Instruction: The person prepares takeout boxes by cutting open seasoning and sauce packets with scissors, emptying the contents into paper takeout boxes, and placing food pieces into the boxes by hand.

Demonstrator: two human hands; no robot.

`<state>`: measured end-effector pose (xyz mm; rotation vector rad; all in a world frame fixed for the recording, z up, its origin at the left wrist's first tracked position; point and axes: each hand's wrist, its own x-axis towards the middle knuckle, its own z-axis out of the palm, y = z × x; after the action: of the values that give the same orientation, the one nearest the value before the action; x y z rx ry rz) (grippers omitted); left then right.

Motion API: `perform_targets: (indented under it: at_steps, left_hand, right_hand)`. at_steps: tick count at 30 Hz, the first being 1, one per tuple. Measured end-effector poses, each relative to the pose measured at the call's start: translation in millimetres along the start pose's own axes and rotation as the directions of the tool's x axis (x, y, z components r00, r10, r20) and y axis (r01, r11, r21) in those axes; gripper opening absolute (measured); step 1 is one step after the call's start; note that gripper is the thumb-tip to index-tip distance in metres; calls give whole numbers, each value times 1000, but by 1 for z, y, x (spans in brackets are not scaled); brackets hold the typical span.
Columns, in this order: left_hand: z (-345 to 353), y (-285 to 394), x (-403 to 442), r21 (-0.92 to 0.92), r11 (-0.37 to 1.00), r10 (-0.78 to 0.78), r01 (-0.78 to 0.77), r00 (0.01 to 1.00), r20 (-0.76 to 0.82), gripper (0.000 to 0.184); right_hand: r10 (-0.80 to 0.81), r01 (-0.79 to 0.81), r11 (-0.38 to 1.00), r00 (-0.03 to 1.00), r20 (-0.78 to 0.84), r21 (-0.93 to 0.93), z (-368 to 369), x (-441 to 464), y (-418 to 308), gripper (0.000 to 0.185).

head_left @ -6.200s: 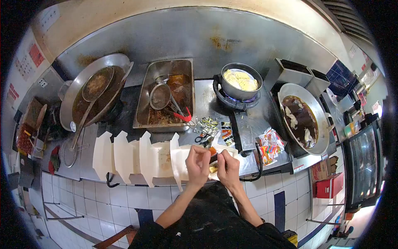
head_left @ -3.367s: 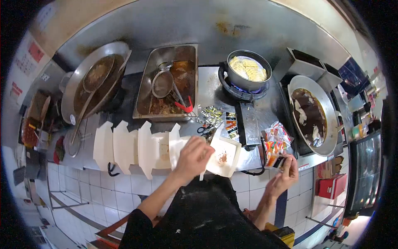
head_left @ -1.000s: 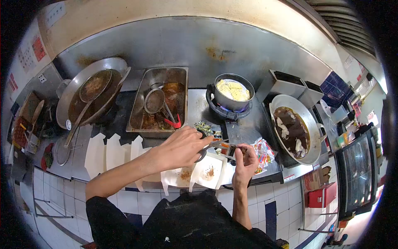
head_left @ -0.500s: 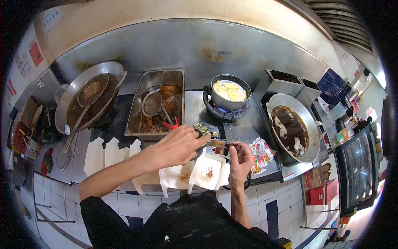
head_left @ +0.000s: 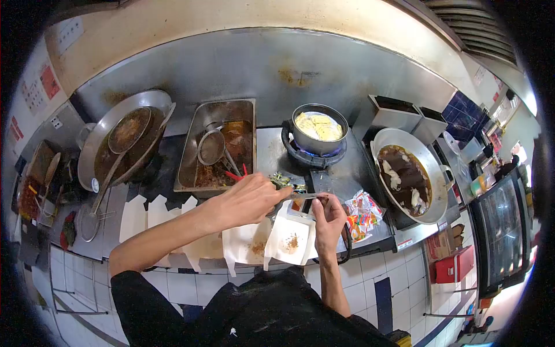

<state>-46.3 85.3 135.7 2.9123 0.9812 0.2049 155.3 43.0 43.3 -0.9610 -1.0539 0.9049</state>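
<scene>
By the end of a row of unfolded white boxes (head_left: 286, 228) on the metal surface (head_left: 269, 153), the left hand (head_left: 254, 199) keeps its grip closed on scissors (head_left: 302, 197); the right hand (head_left: 328, 225) pinches a small packet (head_left: 324, 200) at the blades. Behind stand a deep tray (head_left: 193, 133), a pot (head_left: 318, 146) over blue flame and, farther apart, two wide pans (head_left: 438, 185). A steel wall (head_left: 202, 63) rises beyond; white tiles (head_left: 211, 289) cover the floor.
</scene>
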Motion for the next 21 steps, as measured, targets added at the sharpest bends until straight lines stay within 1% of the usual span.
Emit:
perform_targets:
  at_steps: [1, 3, 4, 7, 9, 10, 12, 13, 15, 21]
  left_hand:
    - [-2, 1, 0, 1, 1000, 3, -3, 1000, 2, 48]
    - [-8, 0, -1, -27, 999, -25, 26, 999, 39, 46]
    - [-7, -1, -1, -25, 999, -27, 28, 999, 37, 46]
    - [-8, -4, -2, -51, 999, 0, 0, 1000, 2, 46]
    - [-12, -1, -3, -48, 999, -18, 19, 999, 34, 47]
    - [-12, -2, -3, -48, 999, -18, 20, 999, 35, 47]
    - [-9, -5, -2, 37, 999, -18, 16, 998, 66, 49]
    - [-8, -5, -3, 37, 999, -18, 16, 998, 67, 49]
    - [-8, -4, -5, 116, 993, 9, -14, 999, 44, 52]
    - [-11, -1, -7, 139, 990, 14, -15, 1000, 5, 58]
  right_hand:
    - [0, 0, 1000, 1000, -4, 1, 1, 0, -1, 10]
    - [-80, 83, 996, 995, -66, 41, 6, 1, -6, 15]
    - [-81, 84, 996, 995, -64, 42, 5, 1, -5, 15]
    - [-128, 128, 992, 990, -51, 9, 1, -1, 1, 18]
    - [-131, 124, 988, 988, -79, -91, -1, -4, 9, 19]
    - [-131, 123, 988, 988, -80, -90, -2, -3, 13, 19]
    - [-126, 112, 987, 985, -117, -117, -4, -4, 20, 19]
    - [-125, 111, 987, 985, -118, -117, -4, -3, 20, 19]
    - [-136, 127, 986, 986, -92, -106, -5, -2, 19, 18]
    - [-119, 111, 991, 987, -111, -79, -4, -3, 21, 17]
